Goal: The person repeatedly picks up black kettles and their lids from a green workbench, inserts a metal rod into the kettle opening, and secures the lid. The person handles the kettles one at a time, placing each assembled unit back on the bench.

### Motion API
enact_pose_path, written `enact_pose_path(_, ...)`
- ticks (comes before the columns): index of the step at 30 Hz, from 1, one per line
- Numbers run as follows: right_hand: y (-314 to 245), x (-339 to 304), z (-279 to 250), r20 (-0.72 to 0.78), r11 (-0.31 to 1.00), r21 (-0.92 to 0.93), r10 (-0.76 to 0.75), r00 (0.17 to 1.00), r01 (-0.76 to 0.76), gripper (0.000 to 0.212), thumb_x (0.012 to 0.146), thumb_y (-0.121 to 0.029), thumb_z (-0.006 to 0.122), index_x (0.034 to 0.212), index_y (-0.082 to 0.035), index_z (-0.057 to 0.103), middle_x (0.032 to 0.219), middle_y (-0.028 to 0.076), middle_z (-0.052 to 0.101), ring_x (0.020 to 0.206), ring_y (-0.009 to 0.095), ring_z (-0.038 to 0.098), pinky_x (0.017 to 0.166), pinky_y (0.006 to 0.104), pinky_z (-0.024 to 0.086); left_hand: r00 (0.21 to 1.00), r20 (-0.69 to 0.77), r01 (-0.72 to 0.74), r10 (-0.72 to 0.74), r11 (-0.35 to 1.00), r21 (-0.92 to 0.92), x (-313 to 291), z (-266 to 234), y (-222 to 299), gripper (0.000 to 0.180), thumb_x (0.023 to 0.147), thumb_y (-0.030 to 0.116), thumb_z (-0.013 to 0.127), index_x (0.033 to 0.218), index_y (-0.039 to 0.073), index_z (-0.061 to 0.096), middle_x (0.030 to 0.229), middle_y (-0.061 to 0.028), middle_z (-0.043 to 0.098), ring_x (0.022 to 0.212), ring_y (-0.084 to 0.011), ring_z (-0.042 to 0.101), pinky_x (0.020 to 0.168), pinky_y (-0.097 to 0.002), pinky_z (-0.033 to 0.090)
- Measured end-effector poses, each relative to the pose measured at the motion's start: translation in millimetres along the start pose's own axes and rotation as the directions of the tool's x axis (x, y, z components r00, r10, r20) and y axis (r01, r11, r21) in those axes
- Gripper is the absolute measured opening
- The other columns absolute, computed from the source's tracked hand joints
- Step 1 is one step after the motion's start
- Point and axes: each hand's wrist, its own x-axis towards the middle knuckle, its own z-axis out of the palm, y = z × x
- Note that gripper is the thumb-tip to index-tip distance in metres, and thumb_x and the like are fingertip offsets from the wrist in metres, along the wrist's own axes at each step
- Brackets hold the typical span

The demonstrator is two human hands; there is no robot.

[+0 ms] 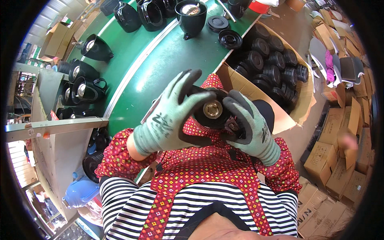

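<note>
In front of my apron is a black round piece [206,119] with a shiny gold-coloured centre, like a jug lid. My right hand [250,126], in a green and dark-grey glove, curls its fingers and thumb around the right side of this piece. My left hand [172,114], gloved alike, is at its left side with fingers stretched and thumb apart. Whether the left fingertips touch the piece I cannot tell. The underside of the piece is hidden.
Beyond my hands, a black jug [192,21] and loose black lids [218,24] rest on the green work surface [168,60]. More black jugs [84,90] stand at left. An open cardboard box [240,82] at right holds many black lids. Cartons [322,156] line the right side.
</note>
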Motion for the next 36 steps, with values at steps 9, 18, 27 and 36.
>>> enact_pose_path(9, -30, 16, -6, 0.131, 0.941, -0.338, 0.078, 0.988, -0.029, 0.076, 0.07, -0.015, 0.091, 0.141, -0.013, 0.065, 0.15, 0.034, 0.05, 0.128, 0.049, 0.062, 0.106, 0.0501, 0.053, 0.996, -0.03, -0.076, 0.079, 0.993, 0.085, 7, 36, -4, 0.058, 0.072, 0.038, 0.094, 0.122, 0.014, 0.074, 0.17, -0.0276, 0.026, 0.156, -0.0573, 0.019, 0.122, -0.0702, 0.029)
enact_pose_path(18, -27, 26, -48, 0.232, 0.952, 0.276, 0.069, 0.97, -0.133, 0.08, 0.079, -0.009, 0.087, 0.151, -0.009, 0.054, 0.156, 0.023, 0.049, 0.134, 0.037, 0.06, 0.111, 0.0497, 0.048, 0.976, -0.162, -0.137, 0.144, 0.989, 0.051, 9, 44, 2, 0.059, 0.063, 0.038, 0.098, 0.112, 0.013, 0.075, 0.153, -0.0256, 0.049, 0.14, -0.0515, 0.043, 0.113, -0.0648, 0.039)
enact_pose_path(27, 82, 34, 2, 0.541, -0.21, 0.826, 0.552, 0.634, -0.523, 0.05, 0.112, -0.047, 0.054, 0.137, -0.005, 0.066, 0.111, 0.006, 0.069, 0.1, 0.016, 0.066, 0.093, 0.0307, 0.055, 0.625, -0.098, -0.742, 0.774, 0.629, 0.234, 28, 136, 26, 0.043, 0.084, 0.021, 0.074, 0.127, 0.012, 0.075, 0.14, -0.0085, 0.06, 0.135, -0.0317, 0.053, 0.108, -0.0506, 0.055)
enact_pose_path(36, 135, -38, 49, -0.301, 0.717, 0.661, 0.524, 0.797, -0.221, 0.025, 0.105, -0.02, 0.067, 0.098, 0.003, 0.07, 0.093, 0.006, 0.075, 0.086, 0.012, 0.068, 0.082, 0.0283, 0.055, 0.972, -0.054, -0.227, 0.228, 0.974, 0.015, -29, 87, -59, 0.094, 0.071, 0.03, 0.096, 0.15, 0.002, 0.055, 0.159, -0.0349, 0.04, 0.146, -0.0554, 0.043, 0.119, -0.057, 0.04)
